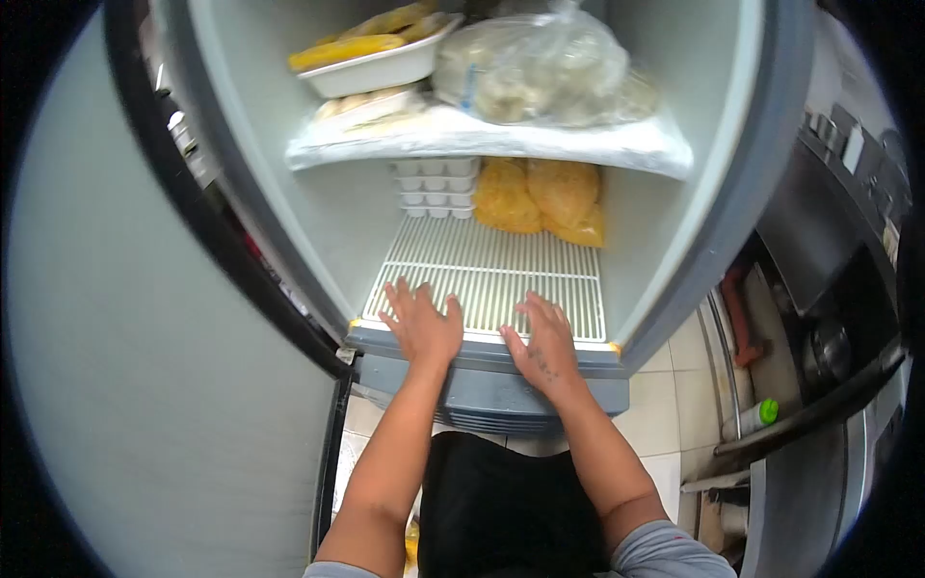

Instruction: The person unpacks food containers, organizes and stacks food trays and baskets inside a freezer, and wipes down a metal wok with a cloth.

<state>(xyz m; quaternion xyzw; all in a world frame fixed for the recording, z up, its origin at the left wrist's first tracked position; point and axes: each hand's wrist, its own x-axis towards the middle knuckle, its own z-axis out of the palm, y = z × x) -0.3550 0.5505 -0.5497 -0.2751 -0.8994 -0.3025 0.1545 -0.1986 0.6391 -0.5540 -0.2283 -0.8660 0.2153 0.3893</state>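
Both of my hands are over the front of a white wire rack (491, 258) at the bottom of an upright fridge or freezer. My left hand (424, 323) has its fingers spread above the rack's left front part. To the right, my right hand (541, 337) is also open, near the front edge. Neither holds anything; whether they touch the rack I cannot tell. Behind them, stacked white ice cube trays (436, 188) stand at the back, beside bags of something yellow-orange (540, 197).
The shelf above (491, 144) carries a white tray of yellow items (371, 63) and clear plastic bags with pale contents (535, 72). The cabinet door (173, 337) stands open at left. At right are metal kitchen units (819, 222) and a green-capped bottle (761, 414).
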